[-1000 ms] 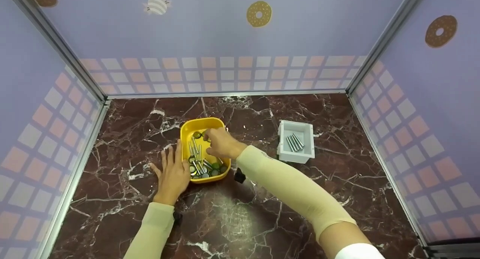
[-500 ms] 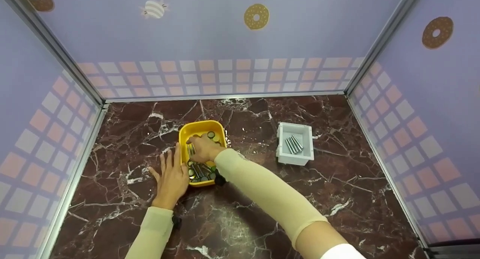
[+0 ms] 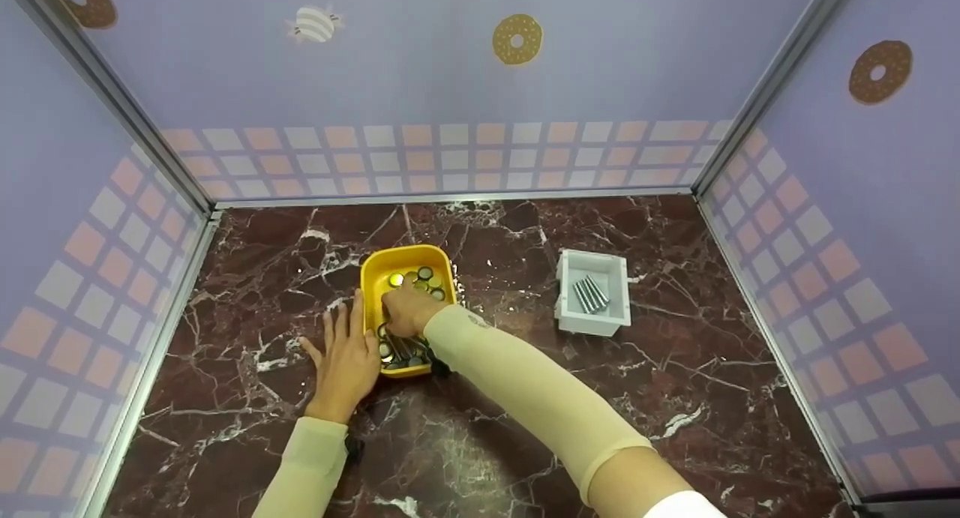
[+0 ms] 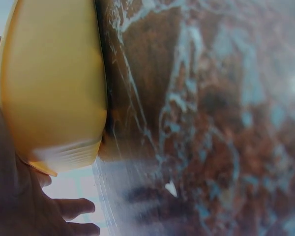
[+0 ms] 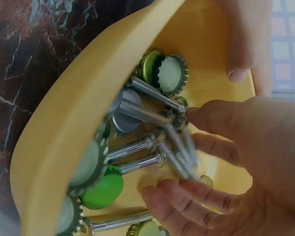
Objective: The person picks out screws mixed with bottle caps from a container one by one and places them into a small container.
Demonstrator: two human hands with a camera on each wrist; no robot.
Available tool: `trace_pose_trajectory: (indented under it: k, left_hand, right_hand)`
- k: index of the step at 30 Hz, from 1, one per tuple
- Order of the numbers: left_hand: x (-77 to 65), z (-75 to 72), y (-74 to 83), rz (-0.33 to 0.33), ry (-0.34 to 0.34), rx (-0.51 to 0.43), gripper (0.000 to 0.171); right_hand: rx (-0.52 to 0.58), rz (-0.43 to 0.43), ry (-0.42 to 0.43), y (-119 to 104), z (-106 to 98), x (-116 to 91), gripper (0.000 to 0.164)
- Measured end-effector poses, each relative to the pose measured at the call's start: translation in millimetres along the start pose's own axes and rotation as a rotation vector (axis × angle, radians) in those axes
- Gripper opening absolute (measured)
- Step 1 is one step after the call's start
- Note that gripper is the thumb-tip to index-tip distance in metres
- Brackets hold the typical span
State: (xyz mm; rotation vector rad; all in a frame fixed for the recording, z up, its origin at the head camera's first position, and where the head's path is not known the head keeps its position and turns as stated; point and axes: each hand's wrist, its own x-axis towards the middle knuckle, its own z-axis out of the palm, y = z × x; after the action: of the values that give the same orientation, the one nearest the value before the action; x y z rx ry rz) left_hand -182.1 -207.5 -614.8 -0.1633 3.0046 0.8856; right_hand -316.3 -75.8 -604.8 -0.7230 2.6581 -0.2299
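A yellow plastic bin (image 3: 409, 253) holds metal bolts (image 5: 142, 110) and ridged bottle caps (image 5: 172, 74); one cap (image 5: 103, 189) is bright green. My right hand (image 3: 409, 308) reaches down inside it. In the right wrist view the thumb and fingers are spread among the bolts, with the thumb tip right at a bolt's head and the fingertips by other bolts. A few bolts there are blurred. My left hand (image 3: 346, 364) lies with straight fingers against the bin's left side; in the left wrist view the bin's outer wall (image 4: 54, 83) is beside that hand.
To the right stands a small white box (image 3: 594, 327) with several bolts (image 3: 591, 294) lying in it. Both sit on a dark red marbled tabletop (image 3: 510, 398). Purple patterned panels (image 3: 420, 76) enclose the back and both sides.
My right hand has moved left and down within the yellow bin, from its right rim to the bolts. More caps now show at the bin's far end. My left hand stays put.
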Motion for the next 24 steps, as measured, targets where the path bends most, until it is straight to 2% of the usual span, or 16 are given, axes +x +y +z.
trace_pose_trajectory:
  k: [1,3,5,8,11,14,16,20,24]
  left_hand:
    - [-0.1,-0.1,0.1,0.000,0.001,0.000,0.074]
    - [-0.5,0.0,0.2,-0.002,0.000,-0.002,0.074]
    - [-1.1,0.4,0.1,-0.005,-0.002,-0.001,0.074]
    - [-1.8,0.3,0.0,-0.009,-0.009,0.004,0.074]
    - [-1.4,-0.4,0.3,-0.010,-0.011,0.010,0.074]
    - [-0.3,-1.7,1.2,-0.005,-0.014,0.015,0.074]
    - [0.0,-2.5,1.6,-0.004,-0.015,0.013,0.074]
    - [0.3,-2.6,1.4,-0.007,-0.018,0.007,0.073]
    - [0.5,-2.5,2.5,-0.010,-0.019,0.013,0.074]
  right_hand:
    - [-0.004,0.013,-0.002,-6.7,-9.6,-11.9,0.015]
    - [0.005,-0.001,0.026,2.6,3.5,1.2,0.009]
    - [0.008,0.005,0.035,9.2,13.0,10.8,0.013]
    - [0.022,0.004,0.027,13.6,10.6,8.6,0.017]
    - [0.038,0.035,-0.013,3.0,-14.1,-17.9,0.023]
    - [0.068,0.054,-0.040,0.7,-24.1,-25.8,0.030]
    - [0.069,0.047,-0.042,9.2,-12.9,-10.0,0.030]
    - [0.047,0.006,-0.045,32.5,19.5,32.9,0.018]
    - [0.033,-0.026,-0.055,45.7,32.7,48.1,0.016]
